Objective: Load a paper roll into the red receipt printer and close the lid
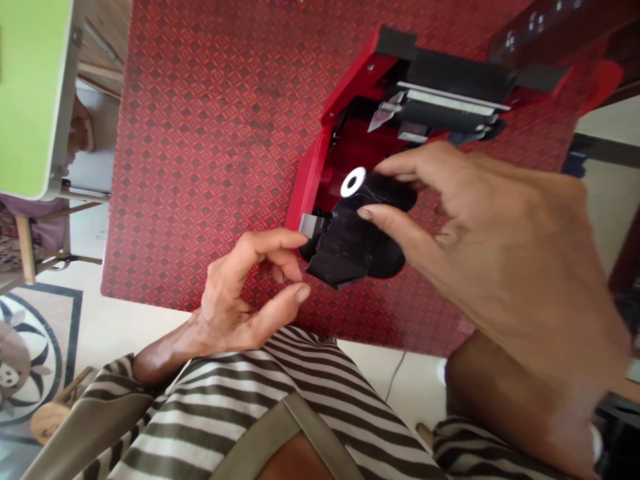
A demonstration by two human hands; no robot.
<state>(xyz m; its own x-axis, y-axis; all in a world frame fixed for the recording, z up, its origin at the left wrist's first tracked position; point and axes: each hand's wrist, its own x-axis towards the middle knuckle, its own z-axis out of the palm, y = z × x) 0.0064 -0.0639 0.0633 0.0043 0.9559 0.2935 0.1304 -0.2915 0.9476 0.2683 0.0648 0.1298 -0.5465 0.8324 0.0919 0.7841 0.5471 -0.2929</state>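
Note:
My right hand [505, 233] pinches a black ribbon roll [385, 190] between thumb and fingers. The roll has a white core, and its loose black end hangs toward me. Beneath it is a red machine [313, 173] with its lid raised, which looks like a label printer. Inside the lid are dark rollers [440, 110] and a pale metal bar. Close to the machine's front edge, my left hand [255, 287] has thumb and forefinger apart with nothing between them. The ribbon's loose end lies just right of those fingertips. My right hand covers part of the machine.
The machine stands on a table with a red patterned cover [210, 147]. A clear plastic container [550, 30] is at the back right. Off to the left stands a green-topped folding table [30, 93], with part of a person behind it.

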